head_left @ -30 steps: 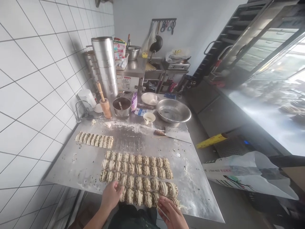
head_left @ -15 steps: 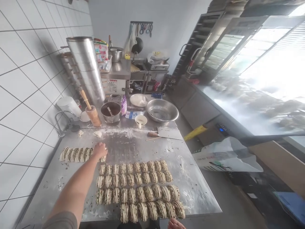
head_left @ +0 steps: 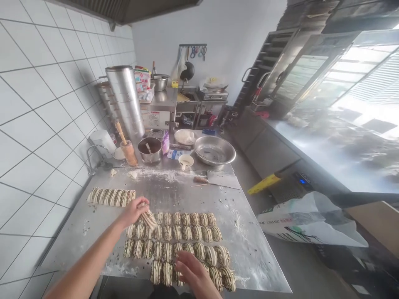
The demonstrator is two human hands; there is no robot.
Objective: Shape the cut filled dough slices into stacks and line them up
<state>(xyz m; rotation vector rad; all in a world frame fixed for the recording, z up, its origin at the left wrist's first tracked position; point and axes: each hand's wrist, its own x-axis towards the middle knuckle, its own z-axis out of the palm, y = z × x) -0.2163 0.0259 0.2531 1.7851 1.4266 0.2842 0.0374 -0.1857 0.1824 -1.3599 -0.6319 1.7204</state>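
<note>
Pale, green-streaked dough rolls (head_left: 166, 273) are lying in rows beneath the right hand (head_left: 193, 268), whose fingers are spreading just above them. The left hand (head_left: 132, 211), earlier resting on the short row (head_left: 110, 197) farther off, is now pinching one roll (head_left: 148, 219) above the rows. Transferring rolls seems the step in hand, and the next move calls for a free spot.

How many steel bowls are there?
3: large basin at the table's far end, bowl of dark filling beside it, bowl on the back counter; more may be hidden.
</note>
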